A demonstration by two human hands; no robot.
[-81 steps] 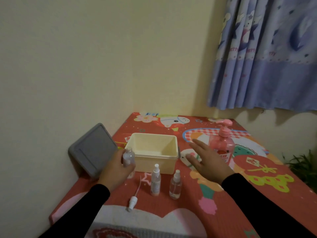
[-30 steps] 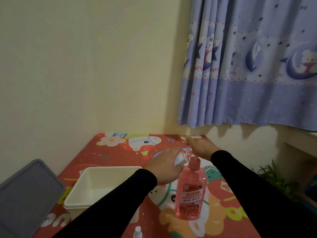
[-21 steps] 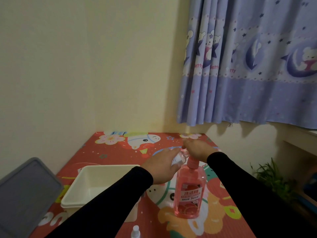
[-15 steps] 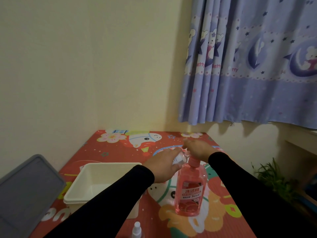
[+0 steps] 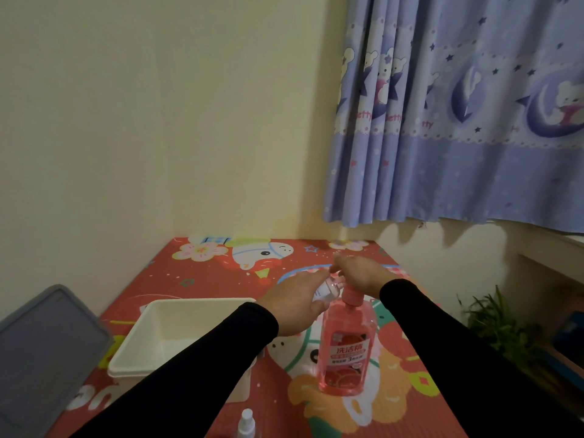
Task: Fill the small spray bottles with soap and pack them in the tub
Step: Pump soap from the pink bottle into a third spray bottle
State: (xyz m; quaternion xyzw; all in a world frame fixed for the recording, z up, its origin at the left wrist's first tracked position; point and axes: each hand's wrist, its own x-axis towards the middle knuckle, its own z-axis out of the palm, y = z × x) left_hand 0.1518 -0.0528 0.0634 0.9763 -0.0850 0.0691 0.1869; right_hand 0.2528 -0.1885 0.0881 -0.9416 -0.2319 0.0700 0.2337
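Holding a small spray bottle (image 5: 327, 290) in my left hand (image 5: 295, 306), I have my fingers curled round its clear body and its open neck tipped toward the pump of the soap bottle (image 5: 346, 341). The little bottle looks transparent with a pale label, and most of it is hidden by my fingers. My right hand (image 5: 360, 273) lies palm-down over the pump head, fingers fairly flat on it; the pump itself is covered, so I cannot tell exactly how the nozzle meets the small bottle's mouth. The soap bottle stands upright just under both hands, pink liquid inside, a pink collar at the neck and a red label on its front.

Below my left forearm sits the cream tub (image 5: 164, 336), open at the top, with my sleeve crossing its near right corner. Farther left of that arm a grey lid (image 5: 41, 349) leans tilted against the wall. Near the bottom edge, between my two arms, the white top of another spray bottle (image 5: 246, 423) pokes into view. Everything rests on a red cartoon-print mat (image 5: 221, 273). Beyond my right hand hangs a blue curtain (image 5: 458, 121), and to the right of my right arm is a green plant (image 5: 496, 327).
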